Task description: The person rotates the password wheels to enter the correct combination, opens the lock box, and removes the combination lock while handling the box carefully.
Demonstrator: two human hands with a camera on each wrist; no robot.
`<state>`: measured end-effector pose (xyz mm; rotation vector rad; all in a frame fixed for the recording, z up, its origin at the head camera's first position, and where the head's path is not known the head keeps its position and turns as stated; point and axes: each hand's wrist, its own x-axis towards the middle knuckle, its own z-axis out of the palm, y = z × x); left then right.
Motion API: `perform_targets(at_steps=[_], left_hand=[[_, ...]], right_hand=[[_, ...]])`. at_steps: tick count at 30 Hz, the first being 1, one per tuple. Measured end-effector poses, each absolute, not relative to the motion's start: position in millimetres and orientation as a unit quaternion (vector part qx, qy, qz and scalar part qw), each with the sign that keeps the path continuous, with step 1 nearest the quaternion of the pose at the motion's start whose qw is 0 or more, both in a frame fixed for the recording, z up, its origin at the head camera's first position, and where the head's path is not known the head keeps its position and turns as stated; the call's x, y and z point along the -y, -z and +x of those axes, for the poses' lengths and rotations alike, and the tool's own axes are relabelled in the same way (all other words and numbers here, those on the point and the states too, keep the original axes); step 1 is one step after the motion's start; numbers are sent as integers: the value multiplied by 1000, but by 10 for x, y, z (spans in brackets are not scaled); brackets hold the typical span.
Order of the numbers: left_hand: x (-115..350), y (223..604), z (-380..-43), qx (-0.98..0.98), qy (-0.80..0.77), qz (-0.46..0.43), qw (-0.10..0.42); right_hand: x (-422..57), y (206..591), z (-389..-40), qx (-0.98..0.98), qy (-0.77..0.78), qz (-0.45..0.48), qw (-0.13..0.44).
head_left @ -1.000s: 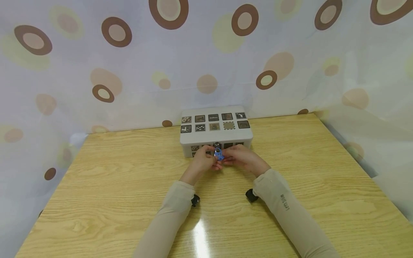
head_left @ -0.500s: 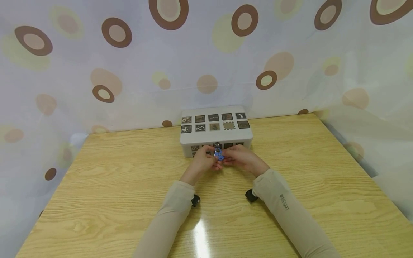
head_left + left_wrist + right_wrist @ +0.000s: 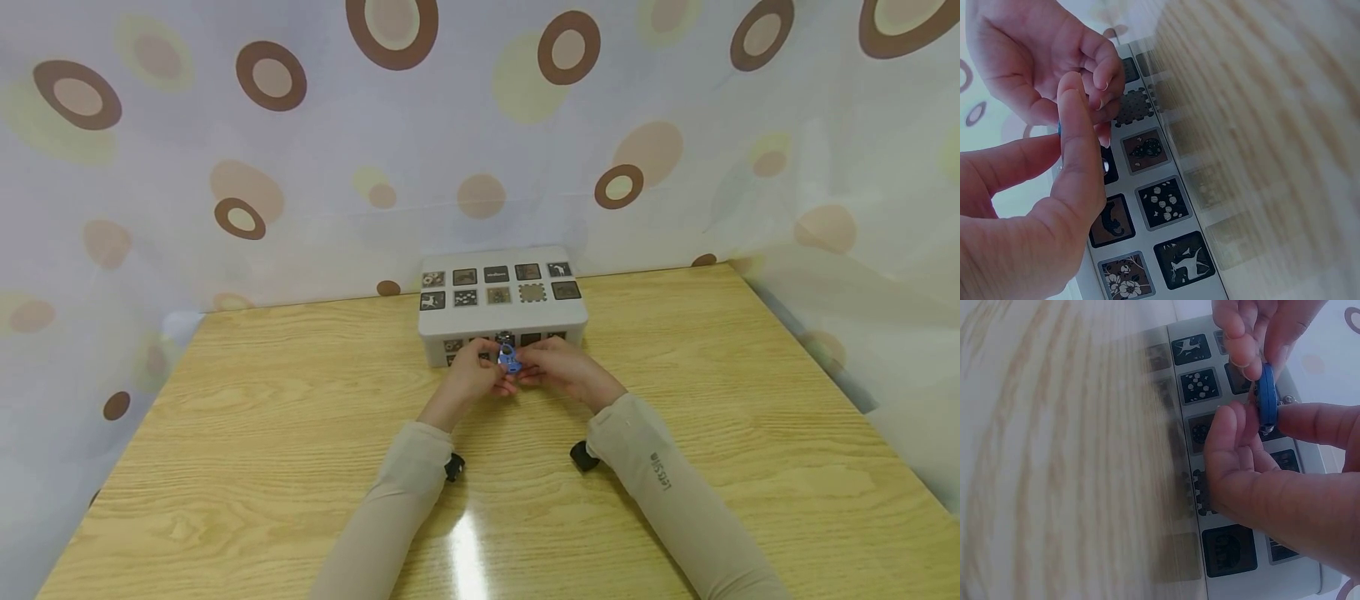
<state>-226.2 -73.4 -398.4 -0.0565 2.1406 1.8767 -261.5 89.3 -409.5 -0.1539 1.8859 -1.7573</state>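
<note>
Pinching the blue piece (image 3: pixel 1267 394) between them, left hand (image 3: pixel 468 372) and right hand (image 3: pixel 566 367) are near the shiny clasp (image 3: pixel 505 337); the white box (image 3: pixel 502 316) beyond them is closed, but whether the piece is fastened, I cannot tell. It looks flat and rounded; the box appears smooth, with square pictures (image 3: pixel 497 274).

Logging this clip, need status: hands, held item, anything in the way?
Left hand and right hand pinching small, flat blue object. Object before white rectangular box with dark square pictures. Hands hiding part of box front.
</note>
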Motion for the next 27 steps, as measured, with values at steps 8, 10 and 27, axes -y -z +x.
perform_targets(at_steps=[8, 10, 27], left_hand=[[734, 3976, -2248, -740, -658, -19, 142], [734, 3976, -2247, -740, -657, -18, 141], [738, 3823, -2182, -750, -641, -14, 162]], right_hand=[[-887, 4127, -2631, -703, 653, -56, 278], [-888, 4129, -2631, -704, 652, -60, 276], [-917, 4109, -2637, -702, 651, -66, 282]])
